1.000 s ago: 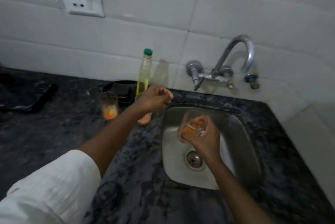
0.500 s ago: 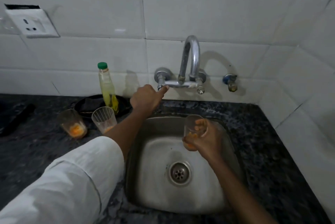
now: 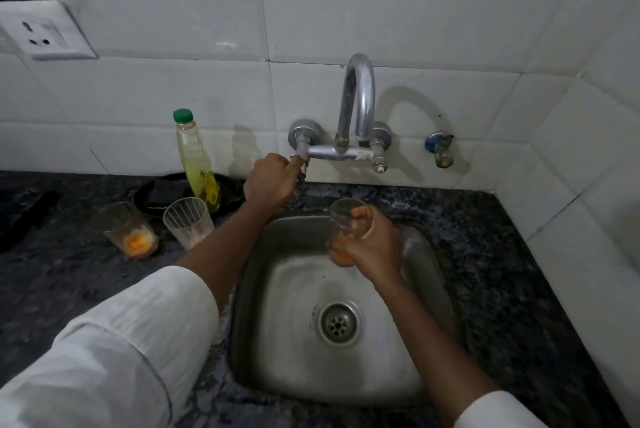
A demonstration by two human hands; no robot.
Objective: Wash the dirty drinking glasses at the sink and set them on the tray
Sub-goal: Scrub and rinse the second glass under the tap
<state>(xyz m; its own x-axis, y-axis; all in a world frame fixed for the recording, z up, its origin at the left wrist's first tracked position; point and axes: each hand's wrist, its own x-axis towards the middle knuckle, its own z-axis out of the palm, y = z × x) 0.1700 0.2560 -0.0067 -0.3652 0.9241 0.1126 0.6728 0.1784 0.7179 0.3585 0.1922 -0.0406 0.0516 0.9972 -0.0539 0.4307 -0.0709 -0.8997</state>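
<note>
Glass (image 3: pixel 347 227) sitting gripped in right hand (image 3: pixel 372 247) over sink (image 3: pixel 429 254); left hand (image 3: pixel 268 182) gripping tap handle (image 3: pixel 302 164); a sudden gush risks splashing.

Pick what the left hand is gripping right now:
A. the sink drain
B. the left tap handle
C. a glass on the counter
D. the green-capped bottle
B: the left hand has its fingers curled round the left tap handle, while the right hand holds a glass over the sink.

Head camera looks steeply down, close over the sink (image 3: pixel 429 254), facing the tiled wall (image 3: pixel 381 12).
</note>
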